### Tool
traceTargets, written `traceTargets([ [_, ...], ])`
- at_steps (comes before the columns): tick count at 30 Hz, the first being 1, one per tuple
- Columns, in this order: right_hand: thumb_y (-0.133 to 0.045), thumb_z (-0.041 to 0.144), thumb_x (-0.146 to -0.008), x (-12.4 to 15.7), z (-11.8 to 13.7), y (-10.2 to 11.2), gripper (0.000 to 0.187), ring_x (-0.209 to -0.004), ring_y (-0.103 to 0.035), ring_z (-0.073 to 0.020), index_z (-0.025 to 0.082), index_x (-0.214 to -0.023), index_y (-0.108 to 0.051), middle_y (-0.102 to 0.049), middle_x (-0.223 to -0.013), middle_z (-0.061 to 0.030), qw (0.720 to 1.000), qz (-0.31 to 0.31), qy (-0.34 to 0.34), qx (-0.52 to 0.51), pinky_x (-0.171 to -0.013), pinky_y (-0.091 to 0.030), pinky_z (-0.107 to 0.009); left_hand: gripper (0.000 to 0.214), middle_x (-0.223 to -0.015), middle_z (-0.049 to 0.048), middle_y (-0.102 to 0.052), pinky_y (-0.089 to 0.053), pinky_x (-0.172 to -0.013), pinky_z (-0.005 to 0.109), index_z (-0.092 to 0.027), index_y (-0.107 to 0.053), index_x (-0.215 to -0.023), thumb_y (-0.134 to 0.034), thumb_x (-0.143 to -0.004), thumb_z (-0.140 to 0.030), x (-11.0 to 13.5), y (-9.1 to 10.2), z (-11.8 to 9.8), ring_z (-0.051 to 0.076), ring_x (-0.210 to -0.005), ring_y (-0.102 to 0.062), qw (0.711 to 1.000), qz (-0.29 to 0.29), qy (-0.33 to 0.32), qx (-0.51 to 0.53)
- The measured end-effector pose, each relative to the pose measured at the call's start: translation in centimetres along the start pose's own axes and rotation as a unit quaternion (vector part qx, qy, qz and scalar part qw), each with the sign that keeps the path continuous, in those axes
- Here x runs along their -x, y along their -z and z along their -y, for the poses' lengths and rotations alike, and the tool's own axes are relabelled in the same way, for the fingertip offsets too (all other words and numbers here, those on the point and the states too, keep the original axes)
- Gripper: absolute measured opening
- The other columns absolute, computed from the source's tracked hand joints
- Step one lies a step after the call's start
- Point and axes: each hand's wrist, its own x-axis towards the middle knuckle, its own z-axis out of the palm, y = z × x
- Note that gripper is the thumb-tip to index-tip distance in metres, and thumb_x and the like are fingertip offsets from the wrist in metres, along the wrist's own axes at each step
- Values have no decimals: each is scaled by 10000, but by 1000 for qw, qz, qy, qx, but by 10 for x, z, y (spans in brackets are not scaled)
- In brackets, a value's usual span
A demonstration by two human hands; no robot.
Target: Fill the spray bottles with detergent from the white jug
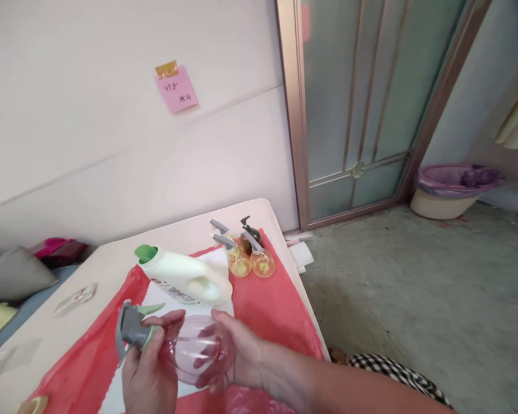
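Both hands hold a clear pink spray bottle [189,357] on its side above the table. My left hand [149,374] is closed at its neck, fingers around the light-green collar below the grey spray head [132,326]. My right hand [244,351] wraps the rounded base; its fingers show through the plastic. Just beyond, a white jug [185,273] with a green cap lies on a white sheet [151,299]. Behind it stand yellowish spray bottles [263,264] with grey heads and a dark pump bottle [251,236].
Red cloth [267,322] covers part of the white table [133,233], beside a wall with a pink note [176,91]. A roll of tape [33,406] is at lower left, and a grey cushion [17,276] at left. A lined bin [442,204] stands by the glass door [332,115].
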Motion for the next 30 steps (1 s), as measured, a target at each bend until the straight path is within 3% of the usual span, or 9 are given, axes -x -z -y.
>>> traceTargets([
  [7,-77,653,-882,-13,-5,1,635,-535,-663,-246,179,-944,-496,-634,-677,-92,997,-4,-71,30,-384,-468,-278,232,-971,53,-727,-540,-813,390,-207,-612,-854,-669,-752,-407,2,15,11,267,-965,-663,993,-31,91,75],
  [12,-301,648,-875,-15,-21,-13,519,-516,-596,-154,182,-1025,-473,-581,-757,-30,985,-104,84,109,-447,-472,-267,262,-948,72,-727,-536,-780,329,-159,-679,-873,-663,-755,-392,-1,20,12,241,-936,-655,991,-78,84,74],
  [16,-726,483,-665,-9,-30,-26,649,-960,-593,-215,230,-1185,-432,-537,-1107,-72,872,-174,309,337,-794,-509,-376,244,-901,86,-729,-525,-758,297,-125,-680,-831,-680,-737,-350,-9,24,13,204,-860,-659,979,-130,101,118],
  [19,-865,325,-451,-7,-32,-30,944,-1255,-398,-293,236,-1272,-407,-408,-1337,-119,753,-153,384,512,-1044,-357,-440,207,-865,88,-728,-521,-758,303,-122,-658,-798,-674,-742,-321,-13,31,12,196,-825,-663,977,-147,92,127],
  [20,-874,333,-439,-7,-31,-29,963,-1270,-379,-300,228,-1279,-414,-398,-1352,-125,741,-138,381,536,-1065,-331,-446,201,-847,86,-727,-521,-760,309,-126,-652,-801,-680,-739,-315,-14,35,12,198,-816,-665,977,-149,82,125],
  [21,-861,379,-487,-6,-29,-28,920,-1254,-399,-294,224,-1281,-423,-418,-1340,-122,753,-122,364,534,-1063,-331,-449,201,-833,82,-726,-520,-762,314,-131,-647,-811,-691,-733,-311,-15,38,11,201,-811,-667,979,-148,70,120],
  [24,-657,550,-753,-4,-15,-25,593,-1095,-537,-237,225,-1221,-494,-539,-1209,-83,867,-72,261,419,-970,-412,-428,235,-808,72,-719,-519,-746,319,-152,-635,-835,-740,-700,-314,-16,50,9,208,-788,-664,988,-103,55,98],
  [26,-667,541,-753,0,-2,-27,527,-1062,-562,-224,225,-1159,-552,-585,-1139,-60,915,-29,177,360,-931,-436,-396,241,-804,71,-710,-519,-738,326,-162,-625,-810,-756,-683,-320,-15,57,10,217,-783,-658,993,-28,60,94],
  [30,-864,389,-516,11,16,-41,881,-1215,-471,-242,306,-1310,-493,-553,-1244,-29,914,81,95,385,-905,-465,-324,241,-881,84,-692,-525,-740,361,-170,-635,-804,-767,-663,-315,-10,63,17,260,-841,-648,982,146,98,74],
])
